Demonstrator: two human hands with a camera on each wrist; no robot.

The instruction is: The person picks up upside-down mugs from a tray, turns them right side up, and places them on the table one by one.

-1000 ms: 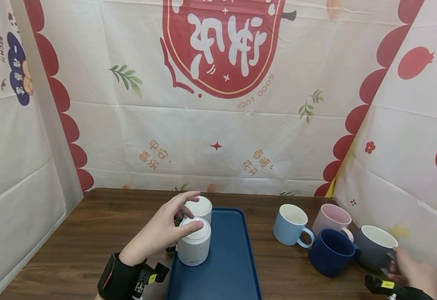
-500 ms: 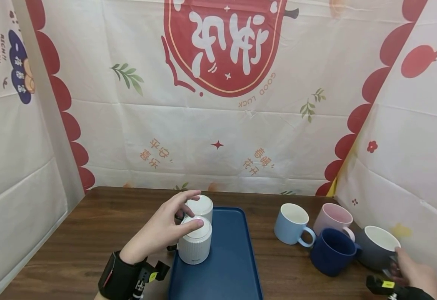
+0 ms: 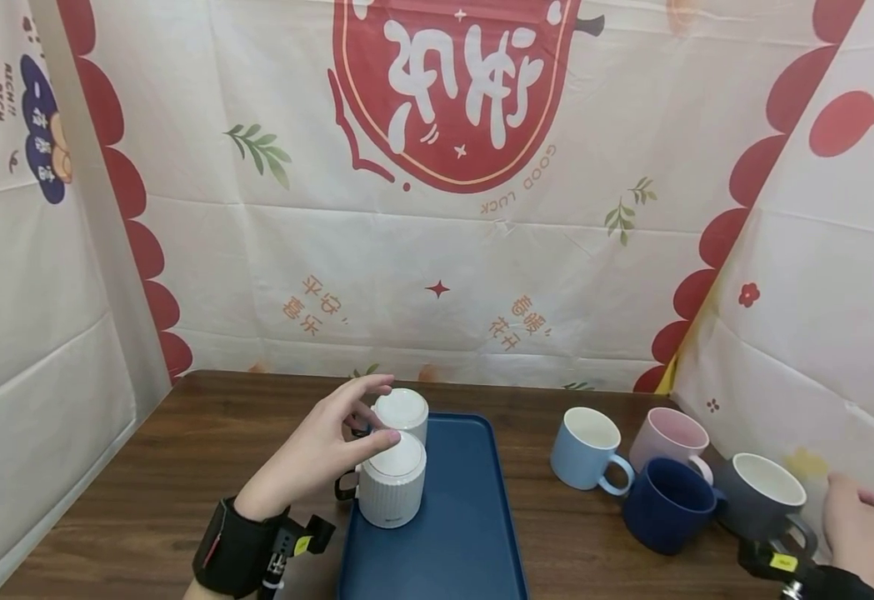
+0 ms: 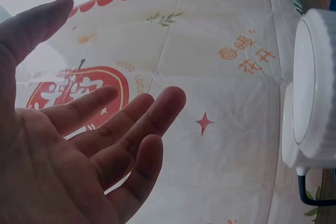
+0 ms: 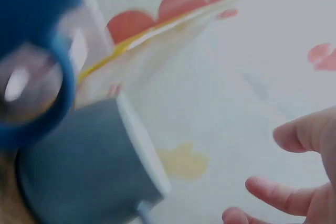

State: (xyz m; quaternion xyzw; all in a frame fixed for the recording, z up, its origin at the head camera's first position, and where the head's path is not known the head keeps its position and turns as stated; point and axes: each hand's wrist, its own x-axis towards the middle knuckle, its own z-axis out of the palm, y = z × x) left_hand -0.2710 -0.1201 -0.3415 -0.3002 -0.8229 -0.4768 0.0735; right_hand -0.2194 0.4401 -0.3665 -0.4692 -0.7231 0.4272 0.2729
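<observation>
My left hand (image 3: pixel 332 442) hovers beside two white lidded mugs on the blue tray (image 3: pixel 459 517), fingers spread and holding nothing. The nearer white mug (image 3: pixel 390 492) has ribbed sides and a black handle; the farther white mug (image 3: pixel 402 408) stands right behind it. At the far right, my right hand (image 3: pixel 867 529) is just right of the dark grey mug (image 3: pixel 755 500), apart from its handle. In the right wrist view its fingers (image 5: pixel 283 198) are spread with nothing between them, and the grey mug (image 5: pixel 89 161) appears at the left.
A light blue mug (image 3: pixel 585 454), a pink mug (image 3: pixel 665 437) and a navy mug (image 3: pixel 665 508) cluster near the grey one on the brown wooden table (image 3: pixel 144 492). Printed white cloth (image 3: pixel 437 242) stands behind and along both sides.
My right hand has let go of the grey mug's handle and moved right, away from it. My left hand has drawn back slightly to the left of the white mugs.
</observation>
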